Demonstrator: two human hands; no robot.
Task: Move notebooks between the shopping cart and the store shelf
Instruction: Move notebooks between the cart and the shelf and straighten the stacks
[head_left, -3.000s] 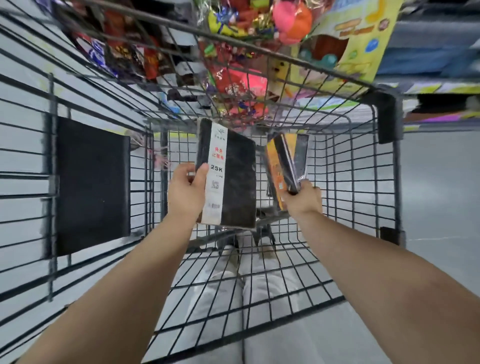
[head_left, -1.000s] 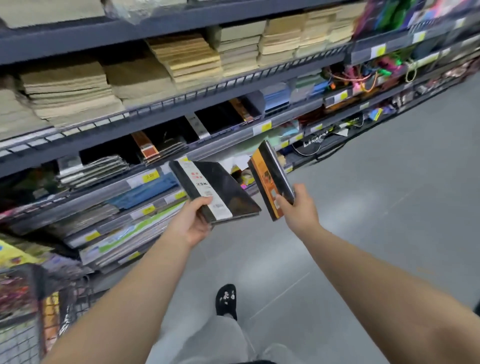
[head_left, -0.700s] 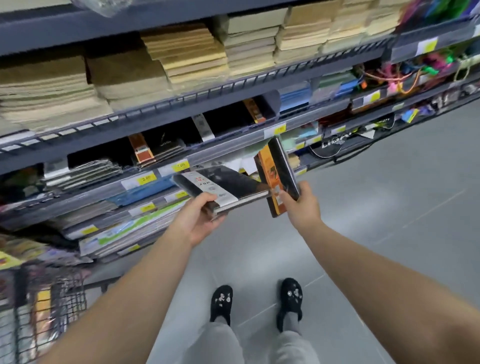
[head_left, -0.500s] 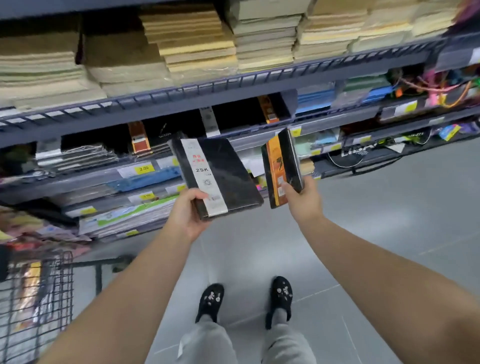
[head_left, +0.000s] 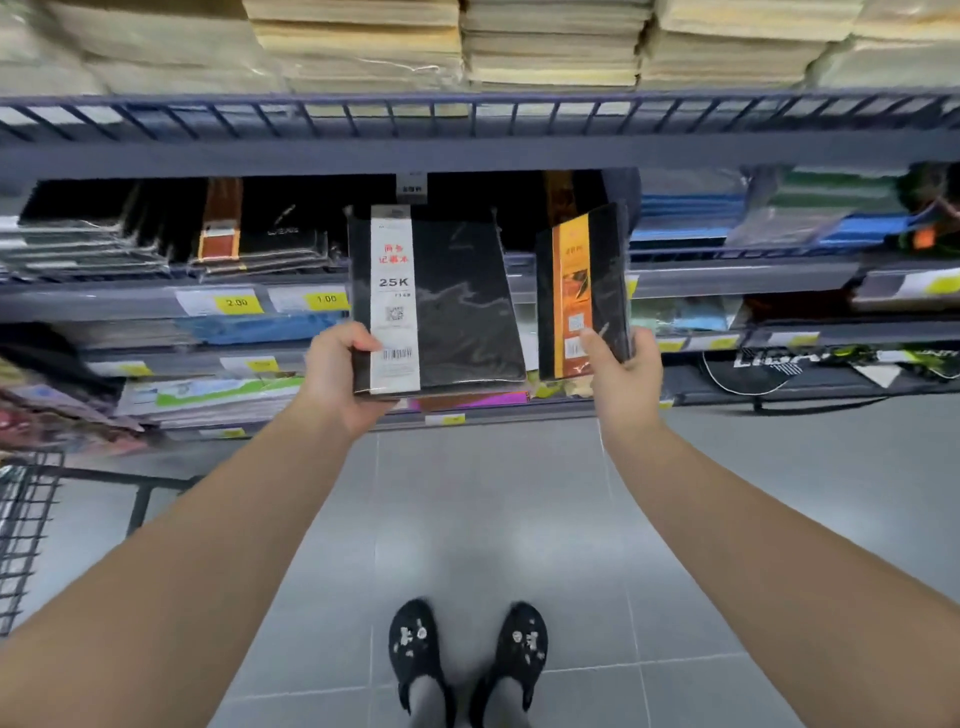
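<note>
Two items before shelf (head_left: 467, 150), likely for shelving: black notebook (head_left: 457, 312) gripped by left hand (head_left: 337, 379), orange notebook (head_left: 576, 280) by right hand (head_left: 623, 379).

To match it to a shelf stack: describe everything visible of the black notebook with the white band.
The black notebook looks plastic-wrapped and glossy, with a white band down its left side printed 25K, red characters, QR code and barcode. Held nearly upright, cover toward camera, before the shelf; the left hand grips its lower-left corner.

Bare forearms (head_left: 218, 561); black slippers (head_left: 415, 649) with pale decorations; grey trousers.
</note>
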